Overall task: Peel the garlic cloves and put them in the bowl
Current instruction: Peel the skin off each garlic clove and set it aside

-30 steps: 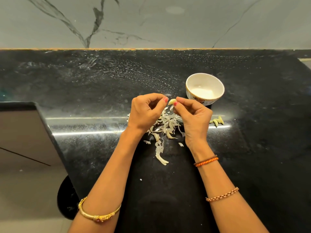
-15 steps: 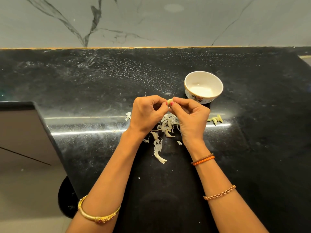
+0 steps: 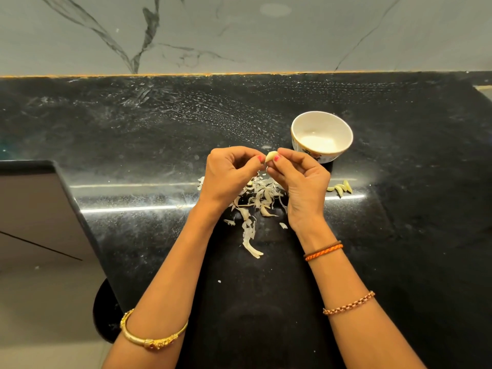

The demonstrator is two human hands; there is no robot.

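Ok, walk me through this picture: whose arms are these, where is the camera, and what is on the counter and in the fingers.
There is no machine here. A person wears a camera on the head, so it looks down at their own two arms over a black counter. The left hand and the right hand pinch one pale garlic clove between their fingertips, above the counter. Under the hands lies a pile of papery peels. Behind the right hand stands a white bowl; whether it holds any cloves is unclear. A few yellowish cloves lie on the counter right of the hands.

White bowl (image 3: 322, 129) with gold rim, black speckled counter (image 3: 415, 235), grey veined wall (image 3: 239, 33)
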